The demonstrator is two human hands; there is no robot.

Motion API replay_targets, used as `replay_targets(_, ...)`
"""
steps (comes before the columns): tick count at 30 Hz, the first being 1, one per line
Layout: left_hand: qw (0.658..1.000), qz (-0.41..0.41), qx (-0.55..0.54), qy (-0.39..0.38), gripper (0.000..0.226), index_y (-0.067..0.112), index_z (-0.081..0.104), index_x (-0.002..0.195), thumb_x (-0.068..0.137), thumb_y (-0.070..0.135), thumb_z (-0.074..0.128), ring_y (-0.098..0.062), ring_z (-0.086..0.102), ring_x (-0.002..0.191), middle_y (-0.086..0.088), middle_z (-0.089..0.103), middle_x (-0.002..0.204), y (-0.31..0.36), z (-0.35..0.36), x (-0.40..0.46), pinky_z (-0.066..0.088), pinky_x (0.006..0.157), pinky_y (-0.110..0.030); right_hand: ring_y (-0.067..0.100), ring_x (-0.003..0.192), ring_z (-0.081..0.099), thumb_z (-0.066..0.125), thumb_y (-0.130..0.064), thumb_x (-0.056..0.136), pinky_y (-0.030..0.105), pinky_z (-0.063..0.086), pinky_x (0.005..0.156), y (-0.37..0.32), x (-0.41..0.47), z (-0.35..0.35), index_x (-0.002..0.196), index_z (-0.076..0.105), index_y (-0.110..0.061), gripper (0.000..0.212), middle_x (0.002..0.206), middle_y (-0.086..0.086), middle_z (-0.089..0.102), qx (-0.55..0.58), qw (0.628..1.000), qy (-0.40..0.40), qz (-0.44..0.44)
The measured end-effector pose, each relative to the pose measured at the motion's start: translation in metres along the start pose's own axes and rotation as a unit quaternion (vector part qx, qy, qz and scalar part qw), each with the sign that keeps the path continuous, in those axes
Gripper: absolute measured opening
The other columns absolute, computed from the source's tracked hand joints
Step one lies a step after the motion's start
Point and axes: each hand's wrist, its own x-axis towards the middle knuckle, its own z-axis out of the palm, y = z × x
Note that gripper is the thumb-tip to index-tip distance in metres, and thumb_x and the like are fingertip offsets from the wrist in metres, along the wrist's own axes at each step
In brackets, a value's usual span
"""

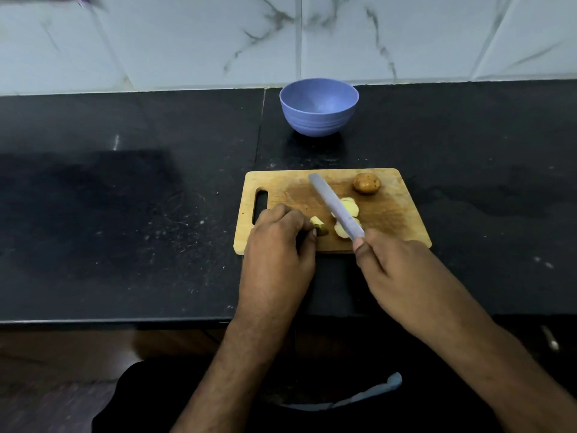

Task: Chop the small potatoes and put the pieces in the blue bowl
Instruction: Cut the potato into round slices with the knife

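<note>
A wooden cutting board (390, 220) lies on the black counter. One whole small potato (367, 183) sits at its far right. Pale cut potato slices (349, 206) lie mid-board, partly under the knife. My left hand (281, 235) pinches a potato end piece (320, 227) at the board's near left. My right hand (402, 270) grips the handle of a grey knife (331, 201), whose blade points away and to the left over the slices. The blue bowl (318, 107) stands beyond the board and shows nothing inside.
The black counter (125, 214) stretches left and right of the board. A marble-tiled wall (281, 35) rises right behind the bowl. The counter's front edge (109, 321) runs just below my wrists.
</note>
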Motion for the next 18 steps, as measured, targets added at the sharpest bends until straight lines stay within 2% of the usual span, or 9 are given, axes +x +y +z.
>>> replay_targets(3,1.000,-0.008,0.000,-0.001,0.004,0.017,0.070,0.088,0.089,0.013,0.070,-0.009,0.057,0.091,0.013,0.061,0.090,0.000,-0.001,-0.001,0.048,0.076,-0.022,0.007,0.045,0.050,0.033,-0.044,0.102,0.019,0.032,0.042,-0.001,-0.010,-0.003,0.072,0.039,-0.035,0.032,0.055,-0.008,0.052,-0.003,1.000,-0.008,0.000)
replay_targets(9,1.000,-0.022,0.010,-0.001,0.004,0.017,0.072,0.092,0.091,0.014,0.069,-0.010,0.056,0.093,0.011,0.061,0.093,0.002,-0.001,-0.001,0.050,0.076,-0.027,0.007,0.053,0.054,0.022,-0.050,0.101,0.019,0.033,0.046,-0.008,-0.026,-0.011,0.085,0.034,-0.039,0.023,0.063,-0.008,0.054,-0.078,0.996,-0.050,-0.001)
replay_targets(12,1.000,-0.018,0.016,0.000,0.005,0.018,0.071,0.091,0.090,0.013,0.070,-0.009,0.054,0.091,0.011,0.059,0.092,0.004,-0.002,-0.001,0.047,0.073,-0.023,0.007,0.058,0.054,0.019,-0.050,0.101,0.019,0.035,0.049,-0.009,-0.029,-0.017,0.089,0.035,-0.039,0.022,0.067,-0.009,0.053,-0.119,0.991,-0.060,0.002)
replay_targets(15,1.000,-0.016,0.022,0.004,0.008,0.018,0.071,0.089,0.089,0.010,0.070,-0.009,0.053,0.088,0.010,0.058,0.089,0.003,-0.001,-0.001,0.039,0.071,-0.016,0.007,0.059,0.054,0.019,-0.049,0.101,0.023,0.044,0.054,-0.009,-0.026,-0.019,0.094,0.036,-0.038,0.022,0.068,-0.008,0.053,-0.151,0.986,-0.064,0.000)
replay_targets(18,1.000,-0.015,0.024,0.002,0.009,0.018,0.071,0.088,0.088,0.008,0.070,-0.009,0.052,0.088,0.010,0.058,0.089,0.002,-0.001,0.000,0.040,0.072,-0.017,0.006,0.058,0.050,0.018,-0.047,0.103,0.024,0.044,0.054,-0.008,-0.020,-0.022,0.093,0.032,-0.038,0.019,0.070,-0.008,0.051,-0.173,0.981,-0.084,-0.004)
